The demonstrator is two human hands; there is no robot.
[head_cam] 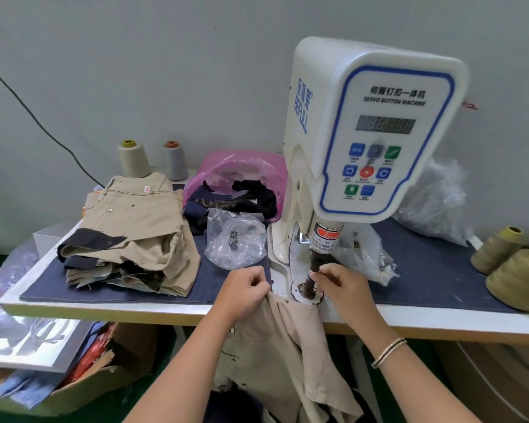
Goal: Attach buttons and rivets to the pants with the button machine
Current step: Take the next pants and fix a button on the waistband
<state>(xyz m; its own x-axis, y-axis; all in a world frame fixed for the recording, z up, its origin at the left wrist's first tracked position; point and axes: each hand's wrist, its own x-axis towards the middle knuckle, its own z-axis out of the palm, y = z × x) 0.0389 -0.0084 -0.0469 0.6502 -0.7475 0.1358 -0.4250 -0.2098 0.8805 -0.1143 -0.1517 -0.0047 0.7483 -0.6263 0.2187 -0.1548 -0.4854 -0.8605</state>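
Beige pants [290, 355] are hanging over the tabletop's [425, 323] front edge, their top lying by the die of the button machine [370, 126], which is reading "SERVO BUTTON MACHINE" and "BEFULL". The left hand [245, 293] is pinching the fabric, fingers curled. The right hand [342, 288] is pinching something small at the machine's punch tip.

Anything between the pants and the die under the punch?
Yes: the right hand has its fingertips at the punch tip, directly over the die. The pants, gripped by the left hand, stop at the die's near edge.
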